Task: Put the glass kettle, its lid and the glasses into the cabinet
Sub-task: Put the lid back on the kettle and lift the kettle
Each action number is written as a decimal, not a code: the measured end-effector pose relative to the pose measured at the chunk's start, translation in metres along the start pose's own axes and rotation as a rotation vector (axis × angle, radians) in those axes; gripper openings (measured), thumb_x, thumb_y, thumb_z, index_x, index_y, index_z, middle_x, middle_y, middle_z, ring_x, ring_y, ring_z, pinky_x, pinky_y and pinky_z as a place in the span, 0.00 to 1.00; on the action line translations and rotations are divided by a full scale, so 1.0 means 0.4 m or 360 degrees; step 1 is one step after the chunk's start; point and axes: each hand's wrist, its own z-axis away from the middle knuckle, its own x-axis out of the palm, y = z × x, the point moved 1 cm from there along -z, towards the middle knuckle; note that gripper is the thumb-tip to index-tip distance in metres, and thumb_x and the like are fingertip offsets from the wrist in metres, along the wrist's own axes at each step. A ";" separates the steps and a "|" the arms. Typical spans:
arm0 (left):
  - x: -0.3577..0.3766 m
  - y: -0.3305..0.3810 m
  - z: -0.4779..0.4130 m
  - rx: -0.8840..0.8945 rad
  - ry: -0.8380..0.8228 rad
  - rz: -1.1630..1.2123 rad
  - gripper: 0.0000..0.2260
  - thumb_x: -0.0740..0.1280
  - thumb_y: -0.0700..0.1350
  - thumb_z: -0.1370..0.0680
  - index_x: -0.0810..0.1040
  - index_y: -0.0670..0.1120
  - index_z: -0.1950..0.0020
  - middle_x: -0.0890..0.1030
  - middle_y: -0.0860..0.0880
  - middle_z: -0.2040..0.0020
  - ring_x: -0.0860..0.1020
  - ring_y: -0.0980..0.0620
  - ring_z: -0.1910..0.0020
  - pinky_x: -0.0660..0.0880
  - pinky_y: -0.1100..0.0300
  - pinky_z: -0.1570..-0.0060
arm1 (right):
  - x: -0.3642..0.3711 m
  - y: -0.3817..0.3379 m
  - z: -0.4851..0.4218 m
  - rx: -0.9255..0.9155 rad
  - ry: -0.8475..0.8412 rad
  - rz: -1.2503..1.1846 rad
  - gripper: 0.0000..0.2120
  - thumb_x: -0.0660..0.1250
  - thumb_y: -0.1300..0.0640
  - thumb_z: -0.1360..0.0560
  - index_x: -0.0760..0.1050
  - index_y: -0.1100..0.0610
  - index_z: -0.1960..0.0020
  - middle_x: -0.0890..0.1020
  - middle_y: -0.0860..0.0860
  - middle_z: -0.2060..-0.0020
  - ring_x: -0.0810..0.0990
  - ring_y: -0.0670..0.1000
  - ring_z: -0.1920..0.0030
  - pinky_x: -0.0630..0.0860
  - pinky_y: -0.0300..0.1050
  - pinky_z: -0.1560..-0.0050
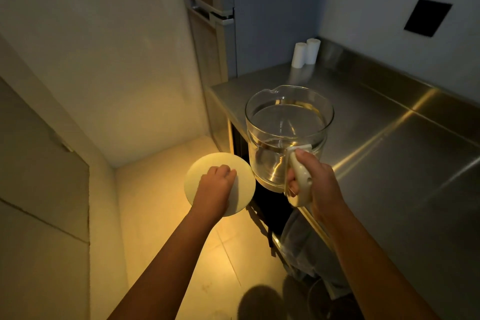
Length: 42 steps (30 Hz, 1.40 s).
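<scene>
Kettle: the glass kettle [288,122] is held in the air, upright and open-topped. Its body stands forward of the gripping fist, over the front edge of the counter [389,150].
Kettle grip: the right hand [315,179] is wrapped tight round the cream handle [300,179], thumb on top near where it joins the glass.
Kettle handling: probably fragile, smooth and slippery on the wall. The handle is the sound place to hold it. All the weight hangs ahead of the fist, so it will want to tip spout-down. Whether it holds water cannot be told.
Lid: the pale round lid [205,163] is held flat, left of the kettle and apart from it, above the floor.
Lid grip: the left hand [217,184] clasps it from above, fingers curled over its middle. What they curl round is hidden.
Lid handling: likely light and stiff.
Cabinet: a dark opening [270,202] lies under the counter, below and between both grips.
Glasses: none can be made out.
Farther off: two white rolls [304,53] stand at the counter's back.
</scene>
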 end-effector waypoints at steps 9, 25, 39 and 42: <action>-0.045 -0.227 -0.203 0.0064 -0.0042 0.0001 0.33 0.70 0.49 0.27 0.59 0.48 0.26 0.62 0.48 0.28 0.61 0.47 0.30 0.61 0.51 0.31 | 0.186 -0.022 -0.194 -0.0041 0.0106 -0.0002 0.18 0.59 0.51 0.23 0.73 0.63 0.64 0.74 0.51 0.78 0.70 0.48 0.78 0.71 0.40 0.71; -0.068 -0.312 -0.623 0.0173 0.0012 0.0077 0.30 0.69 0.46 0.26 0.60 0.48 0.27 0.64 0.48 0.29 0.62 0.48 0.32 0.63 0.54 0.31 | 0.206 -0.077 -0.638 0.0088 0.0222 -0.0077 0.17 0.60 0.49 0.23 0.74 0.64 0.54 0.77 0.51 0.75 0.71 0.46 0.79 0.70 0.41 0.70; -0.083 -0.228 -0.968 0.0349 -0.0036 0.0048 0.32 0.69 0.45 0.26 0.59 0.47 0.26 0.62 0.47 0.28 0.61 0.47 0.31 0.62 0.57 0.33 | 0.101 -0.163 -0.906 0.0053 0.0422 -0.0119 0.13 0.60 0.53 0.23 0.74 0.59 0.62 0.76 0.47 0.80 0.73 0.43 0.79 0.71 0.35 0.74; -0.065 -0.220 -1.014 0.0416 -0.0061 0.0082 0.31 0.68 0.45 0.25 0.59 0.47 0.26 0.62 0.47 0.28 0.62 0.47 0.32 0.62 0.56 0.34 | 0.092 -0.162 -0.927 0.0056 0.0493 -0.0155 0.12 0.60 0.54 0.23 0.74 0.58 0.62 0.76 0.47 0.80 0.73 0.44 0.78 0.71 0.35 0.74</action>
